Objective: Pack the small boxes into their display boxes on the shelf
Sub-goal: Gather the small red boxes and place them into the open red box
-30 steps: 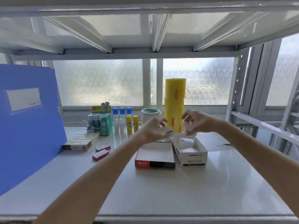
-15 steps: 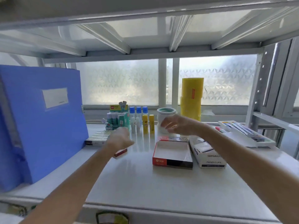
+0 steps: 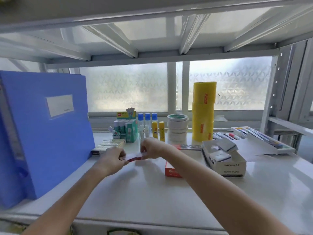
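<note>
My left hand [image 3: 113, 158] and my right hand [image 3: 152, 149] meet over the shelf, each gripping an end of a small red box [image 3: 133, 157] with a white side, just above the surface. To the right my right forearm crosses the red display box [image 3: 171, 170], and only its front left corner and back edge show. Further right stands the white display box [image 3: 226, 164] with two or three small white boxes [image 3: 226, 145] lying loose inside. A row of pale small boxes [image 3: 110, 144] lies behind my left hand, next to the blue folder.
A large blue file folder [image 3: 42, 133] stands at the left. Along the back are glue sticks [image 3: 156, 129], correction bottles, tape rolls [image 3: 177, 128] and a tall yellow film roll [image 3: 203, 112]. A marker tray [image 3: 264, 138] lies at the right. The white shelf [image 3: 144, 197] has an upper shelf overhead.
Both hands left the white display box and moved left. The left hand reached the small red boxes first; now both hands hold one. The view shifted left too.
</note>
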